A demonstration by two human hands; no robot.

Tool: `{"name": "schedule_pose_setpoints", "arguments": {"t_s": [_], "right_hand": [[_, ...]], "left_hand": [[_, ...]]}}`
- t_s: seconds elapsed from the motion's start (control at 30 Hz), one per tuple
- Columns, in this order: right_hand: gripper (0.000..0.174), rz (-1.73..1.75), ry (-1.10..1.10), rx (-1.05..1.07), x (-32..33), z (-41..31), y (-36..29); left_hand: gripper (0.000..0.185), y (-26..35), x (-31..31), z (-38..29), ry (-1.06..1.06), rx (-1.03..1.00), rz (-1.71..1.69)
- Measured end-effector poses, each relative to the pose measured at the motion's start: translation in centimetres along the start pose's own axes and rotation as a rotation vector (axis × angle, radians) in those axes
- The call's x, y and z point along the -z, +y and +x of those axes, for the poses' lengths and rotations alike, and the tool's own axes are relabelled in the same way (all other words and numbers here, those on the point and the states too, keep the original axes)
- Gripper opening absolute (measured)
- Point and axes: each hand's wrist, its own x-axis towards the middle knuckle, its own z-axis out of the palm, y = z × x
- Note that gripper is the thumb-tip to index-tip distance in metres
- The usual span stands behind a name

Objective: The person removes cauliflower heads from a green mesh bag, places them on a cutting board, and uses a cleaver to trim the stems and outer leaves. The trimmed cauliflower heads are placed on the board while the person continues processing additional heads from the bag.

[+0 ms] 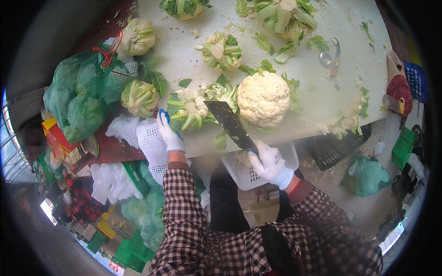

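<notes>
My right hand [271, 164], in a white glove, grips a dark-bladed cleaver [230, 122] flecked with pale bits. Its blade points up and left over the table. My left hand [170, 132], in a white glove with a blue palm, is beside a leafy cut cauliflower piece [189, 109]; its fingers extend and it holds nothing. Contact with the piece cannot be made out. A second leafy piece [221, 93] sits behind the blade, partly hidden. Right of the cleaver rests a large cream cauliflower head [264, 99]. White foam netting [150, 136] lies beside my left hand.
More cauliflowers [221, 51] and leaf scraps lie across the white tabletop [310, 100]. A curved knife [335, 58] lies at right. A full green mesh sack [83, 93] stands at left. Below the edge are a white plastic basket [245, 184] and a black crate [336, 148].
</notes>
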Motion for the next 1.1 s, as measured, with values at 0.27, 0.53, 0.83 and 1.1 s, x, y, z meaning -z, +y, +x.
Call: {"name": "schedule_pose_setpoints", "arguments": {"t_s": [0.27, 0.53, 0.83, 1.1], "right_hand": [[0.021, 0.026, 0.441, -0.654, 9.7, -4.6, 8.7], [0.032, -0.098, 0.204, -0.411, -0.6, 0.7, 10.3], [0.024, -0.105, 0.102, -0.407, 3.6, 3.3, 8.2], [0.025, -0.311, 0.486, -0.391, 14.2, -1.1, 14.4]], "left_hand": [[0.083, 6.1, -16.3, -14.8, -0.484, -1.106, 1.036], [0.089, 4.8, -15.3, -11.3, -0.532, -1.108, 1.043], [0.083, 14.3, -15.6, -6.6, -0.331, -1.044, 1.050], [0.080, 19.9, -40.1, 1.8, -0.573, -1.156, 0.998]]}}
